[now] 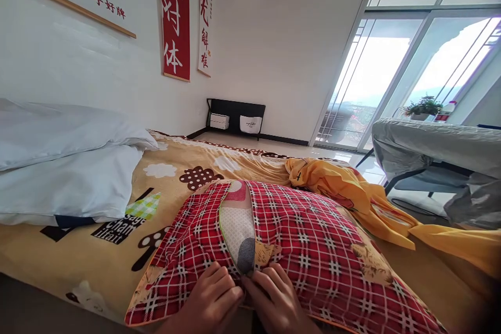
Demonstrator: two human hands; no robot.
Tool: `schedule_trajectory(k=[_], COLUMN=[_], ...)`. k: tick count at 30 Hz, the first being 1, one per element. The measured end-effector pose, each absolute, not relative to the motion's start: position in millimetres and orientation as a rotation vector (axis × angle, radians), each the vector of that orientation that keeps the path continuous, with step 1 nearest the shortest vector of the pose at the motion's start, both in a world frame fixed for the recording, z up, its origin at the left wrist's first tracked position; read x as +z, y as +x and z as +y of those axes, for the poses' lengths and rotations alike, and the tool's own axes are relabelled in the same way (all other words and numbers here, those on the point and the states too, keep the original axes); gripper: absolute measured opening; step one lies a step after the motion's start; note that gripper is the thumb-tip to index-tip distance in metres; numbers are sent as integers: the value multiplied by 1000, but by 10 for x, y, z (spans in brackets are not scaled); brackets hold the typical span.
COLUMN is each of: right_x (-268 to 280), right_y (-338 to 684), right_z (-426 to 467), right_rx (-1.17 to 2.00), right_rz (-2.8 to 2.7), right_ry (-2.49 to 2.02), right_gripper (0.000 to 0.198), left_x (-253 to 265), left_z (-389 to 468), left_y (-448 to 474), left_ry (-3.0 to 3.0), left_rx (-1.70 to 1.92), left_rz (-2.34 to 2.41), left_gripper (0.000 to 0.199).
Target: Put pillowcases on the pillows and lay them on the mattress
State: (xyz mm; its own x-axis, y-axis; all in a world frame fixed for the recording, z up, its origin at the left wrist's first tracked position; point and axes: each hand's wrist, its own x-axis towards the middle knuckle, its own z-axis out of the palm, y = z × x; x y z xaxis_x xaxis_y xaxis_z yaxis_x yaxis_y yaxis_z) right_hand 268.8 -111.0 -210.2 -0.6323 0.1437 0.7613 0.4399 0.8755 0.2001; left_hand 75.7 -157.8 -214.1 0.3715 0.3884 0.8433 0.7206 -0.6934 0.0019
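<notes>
A pillow in a red plaid pillowcase (313, 235) lies in front of me on the bed. A long slit in the case gapes open, with a green edge on its left side, and a pale patterned inner pillow (236, 222) shows through. My left hand (213, 297) is closed on the case's fabric, left of the slit's near end. Close beside it, my right hand (276, 295) pinches the case at that same end. Whatever small part sits between the fingertips is hidden.
White pillows (78, 172) are stacked on the left of the patterned bedsheet (164, 159). A crumpled yellow cloth (336, 182) lies to the right. Beyond the bed stand a black rack (237, 109) and a plastic-covered table (442, 138) with a potted plant (425, 107), near sliding glass doors (371, 73).
</notes>
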Motion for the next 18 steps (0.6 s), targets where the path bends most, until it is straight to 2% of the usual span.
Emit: schedule_trajectory(k=[18], right_x=[-2135], right_y=[2703], right_z=[-1134], right_rx=[-398], right_rz=[-2299], right_ry=[-368], right_gripper=[38], left_x=[-2151], left_z=[-1627], left_y=[744], left_ry=[-2433], left_rx=[-1361], left_rz=[-833], left_gripper=[28])
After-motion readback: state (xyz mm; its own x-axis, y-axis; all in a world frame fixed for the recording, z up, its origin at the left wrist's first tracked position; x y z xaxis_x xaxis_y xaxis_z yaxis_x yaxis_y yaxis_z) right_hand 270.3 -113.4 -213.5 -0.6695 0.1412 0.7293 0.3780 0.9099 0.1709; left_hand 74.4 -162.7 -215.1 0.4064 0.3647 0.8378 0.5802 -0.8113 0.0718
